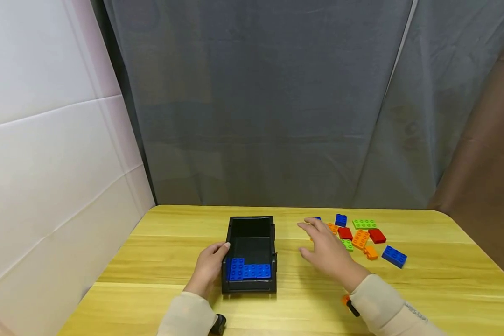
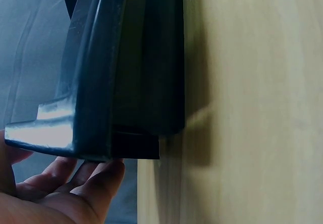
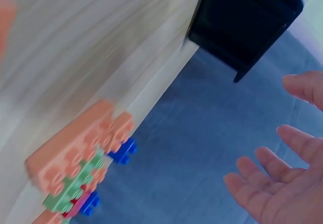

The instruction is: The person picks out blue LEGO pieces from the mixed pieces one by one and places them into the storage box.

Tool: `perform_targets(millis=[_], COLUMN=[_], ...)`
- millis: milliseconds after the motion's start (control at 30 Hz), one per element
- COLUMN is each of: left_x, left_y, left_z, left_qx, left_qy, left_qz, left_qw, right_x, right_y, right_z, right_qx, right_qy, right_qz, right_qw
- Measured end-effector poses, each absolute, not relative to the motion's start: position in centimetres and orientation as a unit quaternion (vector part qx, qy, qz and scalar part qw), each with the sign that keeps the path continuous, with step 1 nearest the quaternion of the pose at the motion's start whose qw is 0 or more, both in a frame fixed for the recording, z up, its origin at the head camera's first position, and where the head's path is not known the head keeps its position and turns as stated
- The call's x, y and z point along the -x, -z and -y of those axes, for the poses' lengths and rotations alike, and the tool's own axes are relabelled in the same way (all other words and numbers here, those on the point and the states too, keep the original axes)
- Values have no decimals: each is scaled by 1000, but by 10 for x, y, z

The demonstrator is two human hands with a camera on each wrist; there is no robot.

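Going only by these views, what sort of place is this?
Probably a screened-off tabletop workspace, perhaps a recording booth: a wood-grain table, a gray sheet hanging behind it, and a white sheet along the left. The wider room isn't visible.

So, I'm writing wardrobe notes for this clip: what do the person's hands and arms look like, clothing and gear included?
The left hand and right hand wear no gloves. The left sleeve and right sleeve are pale beige and reach the wrists. The right one bears a small dark marking, too small to read. A black piece shows beside the left cuff.
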State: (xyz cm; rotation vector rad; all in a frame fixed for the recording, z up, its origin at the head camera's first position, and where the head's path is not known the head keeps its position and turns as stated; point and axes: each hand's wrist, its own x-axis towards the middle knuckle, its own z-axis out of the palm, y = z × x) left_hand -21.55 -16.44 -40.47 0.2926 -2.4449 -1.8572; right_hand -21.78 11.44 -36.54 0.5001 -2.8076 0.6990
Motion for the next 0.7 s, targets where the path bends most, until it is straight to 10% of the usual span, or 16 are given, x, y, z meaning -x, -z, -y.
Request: perform_targets(millis=[700], left_x=[215], left_y=[404], left_z=[165], left_qx=[-105], left_qy=[607], left_qz=[787], left_qw=[21], right_x=[223], right_y=[378], right_z=[-168], right_qx=[-115], right_qy=[-240], right_qz=[959], right_qw=[96])
